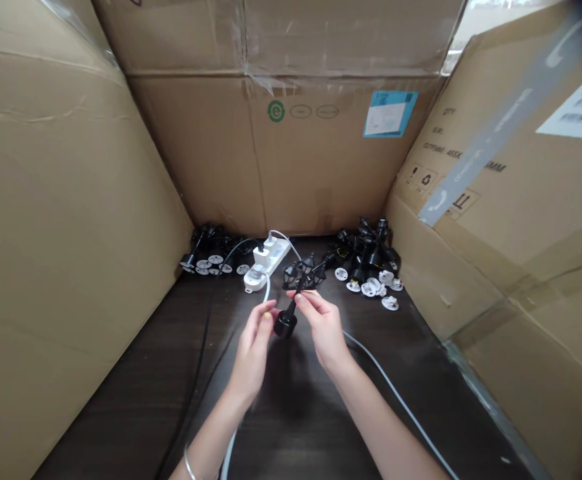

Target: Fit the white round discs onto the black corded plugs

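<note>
One black fixture (291, 303) held over mid desk (295, 413), two hands on it: left hand (257, 337) clamped on round base, likely steadying; right hand (322, 325) pinched shut on stem. One power strip (267, 265) behind. Two part heaps: left heap (209, 248), right heap (368, 257)

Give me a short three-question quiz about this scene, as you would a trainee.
1. True or false: the left hand and the right hand both hold the same black part.
2. What colour is the power strip beyond the hands? A red, B white, C green.
3. Fill in: the dark table is walled in on three sides by ____ boxes.

Key: 1 true; 2 B; 3 cardboard.
</note>
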